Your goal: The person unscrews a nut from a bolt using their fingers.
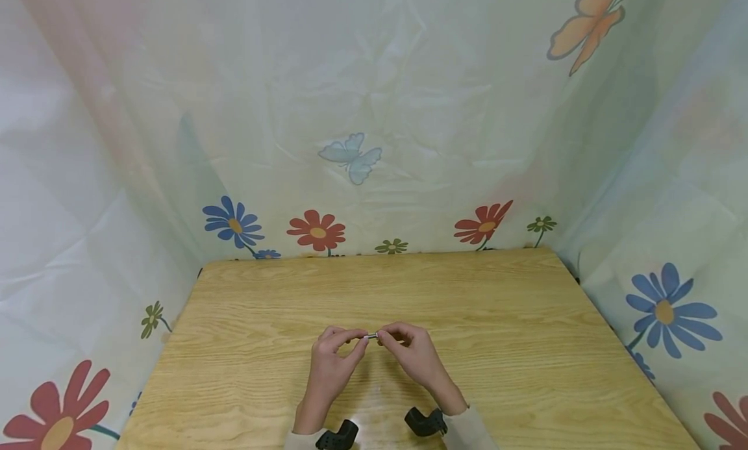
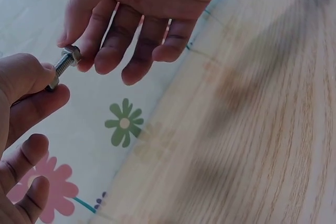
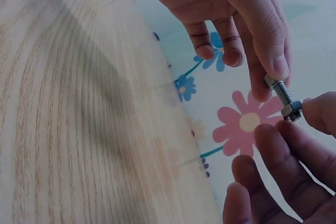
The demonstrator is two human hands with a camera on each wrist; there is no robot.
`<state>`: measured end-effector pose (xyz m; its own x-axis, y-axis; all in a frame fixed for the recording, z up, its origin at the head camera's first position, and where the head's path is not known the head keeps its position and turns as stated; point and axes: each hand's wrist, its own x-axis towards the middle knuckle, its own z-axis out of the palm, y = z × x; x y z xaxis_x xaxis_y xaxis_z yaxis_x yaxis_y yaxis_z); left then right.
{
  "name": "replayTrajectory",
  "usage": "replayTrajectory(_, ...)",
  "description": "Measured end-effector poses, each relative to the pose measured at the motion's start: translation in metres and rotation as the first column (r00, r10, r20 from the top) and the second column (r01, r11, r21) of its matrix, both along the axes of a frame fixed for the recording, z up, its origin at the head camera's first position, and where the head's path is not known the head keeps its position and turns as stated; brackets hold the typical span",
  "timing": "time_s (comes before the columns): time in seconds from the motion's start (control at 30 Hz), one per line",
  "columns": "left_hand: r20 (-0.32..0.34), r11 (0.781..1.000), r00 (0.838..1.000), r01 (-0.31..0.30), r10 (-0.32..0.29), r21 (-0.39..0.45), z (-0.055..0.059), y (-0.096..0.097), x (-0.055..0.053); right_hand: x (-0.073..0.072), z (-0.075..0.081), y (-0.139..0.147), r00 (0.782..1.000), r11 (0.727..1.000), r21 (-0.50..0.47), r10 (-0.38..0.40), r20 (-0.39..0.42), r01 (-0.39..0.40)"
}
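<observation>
A small silver bolt [image 1: 372,336] spans the gap between both hands, held above the wooden tabletop. My left hand [image 1: 334,365] pinches its head end between thumb and index finger; the other fingers are loosely bent. On the threaded shank [image 3: 283,94] sits a hex nut [image 3: 291,110], near the far end, with a short tip of thread poking out past it. My right hand [image 1: 413,354] has its thumb and index fingertip at opposite sides of that nut, pinching it. Its remaining fingers [image 2: 137,59] spread loosely below.
The light wooden table [image 1: 263,294] runs beneath both hands. Pale curtains with printed flowers and butterflies [image 1: 374,112] enclose it at the back and both sides. A black camera mount [image 1: 339,435] is strapped on the left wrist, another mount [image 1: 425,422] on the right.
</observation>
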<state>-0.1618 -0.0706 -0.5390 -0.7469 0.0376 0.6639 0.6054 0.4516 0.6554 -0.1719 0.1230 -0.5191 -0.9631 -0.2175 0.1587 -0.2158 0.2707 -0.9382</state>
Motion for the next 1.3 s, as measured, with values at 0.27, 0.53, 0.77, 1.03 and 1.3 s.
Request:
replayTrajectory(0.27,0.002,1.0,1.0,-0.015,0.015,0.003,-0.0009,-0.0004,0.0,0.0001,0.0012,0.0001,1.0,0.999,-0.022,0.024,0.017,-0.024)
replayTrajectory(0.53,0.005,1.0,1.0,-0.014,0.014,0.015,-0.0013,0.001,-0.0014,0.0011,0.0006,0.003,0.996,0.998,-0.053,0.031,-0.087,-0.035)
replayTrajectory(0.77,-0.006,1.0,1.0,-0.007,0.007,0.015,-0.0001,0.0034,-0.0022,0.0015,-0.0005,0.0069,0.995,0.997,-0.072,-0.002,-0.103,-0.005)
replayTrajectory(1.03,0.001,1.0,1.0,0.0,0.0,0.01,0.0027,0.0027,-0.0013,0.0019,0.0021,0.0043,1.0,0.999,-0.032,-0.021,-0.013,0.02)
replayTrajectory(1.3,-0.007,1.0,1.0,-0.001,0.001,0.007,0.0023,0.0019,-0.0009,0.0026,0.0012,0.0054,0.998,0.998,-0.043,0.032,-0.05,-0.034)
